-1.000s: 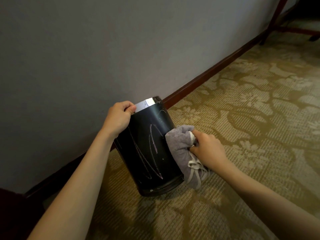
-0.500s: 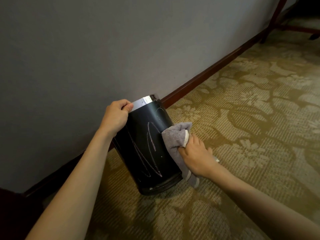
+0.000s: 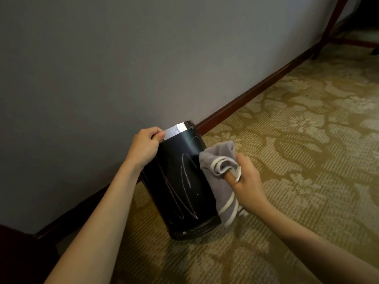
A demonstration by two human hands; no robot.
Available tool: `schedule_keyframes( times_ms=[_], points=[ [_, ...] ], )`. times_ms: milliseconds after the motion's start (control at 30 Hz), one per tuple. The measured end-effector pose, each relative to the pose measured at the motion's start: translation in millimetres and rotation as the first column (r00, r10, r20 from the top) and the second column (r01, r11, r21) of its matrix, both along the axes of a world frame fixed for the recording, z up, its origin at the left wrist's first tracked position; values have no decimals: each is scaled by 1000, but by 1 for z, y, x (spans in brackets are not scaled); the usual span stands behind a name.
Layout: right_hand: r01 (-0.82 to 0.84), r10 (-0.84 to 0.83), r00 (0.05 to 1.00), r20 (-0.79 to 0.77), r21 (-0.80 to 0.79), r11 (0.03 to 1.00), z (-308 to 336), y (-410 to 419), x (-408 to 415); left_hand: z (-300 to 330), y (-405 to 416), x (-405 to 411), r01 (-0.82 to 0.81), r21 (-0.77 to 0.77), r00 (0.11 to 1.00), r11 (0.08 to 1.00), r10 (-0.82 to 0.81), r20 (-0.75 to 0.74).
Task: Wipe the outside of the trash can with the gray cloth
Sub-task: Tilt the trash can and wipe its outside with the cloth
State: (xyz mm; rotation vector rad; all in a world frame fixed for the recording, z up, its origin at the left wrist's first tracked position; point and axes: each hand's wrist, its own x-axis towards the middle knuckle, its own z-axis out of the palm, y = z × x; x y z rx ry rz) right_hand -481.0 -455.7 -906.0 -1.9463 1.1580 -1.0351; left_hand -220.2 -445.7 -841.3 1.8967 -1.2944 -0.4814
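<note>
A black cylindrical trash can [image 3: 180, 187] with a silver rim stands on the carpet beside the wall, tilted slightly. Pale chalk-like scribbles run down its front. My left hand [image 3: 145, 145] grips the silver rim at the top left. My right hand [image 3: 246, 179] holds a bunched gray cloth [image 3: 217, 158] with white edging and presses it against the can's right side. Part of the cloth hangs down toward the can's base.
A gray wall [image 3: 123, 58] with a dark red baseboard [image 3: 246, 101] runs right behind the can. Patterned beige and gold carpet [image 3: 307, 150] spreads to the right. Dark red furniture legs [image 3: 328, 31] stand at the far upper right. A dark object [image 3: 16, 253] fills the lower left corner.
My right hand has shifted on the cloth and moved it along the can's right side, upward from the lower part. The left hand keeps its hold on the rim.
</note>
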Motion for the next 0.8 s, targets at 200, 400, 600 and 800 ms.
schedule_keyframes(
  times_ms=[200, 400, 600, 800],
  points=[
    [99, -101, 995, 18, 82, 992, 21, -55, 19, 3, -1, -13, 42, -5, 999, 999, -42, 33],
    [75, -89, 991, 99, 132, 988, 25, -59, 23, 2, -5, -18, 15, -4, 998, 1000, -14, 60],
    [-137, 104, 986, 128, 282, 950, -2, -17, 8, 2, -4, -9, -9, -18, 998, 1000, 10, 56],
    [-140, 111, 986, 122, 262, 955, 0, -28, 3, 1, -5, -9, -41, -18, 997, 999, 42, 60]
  ],
)
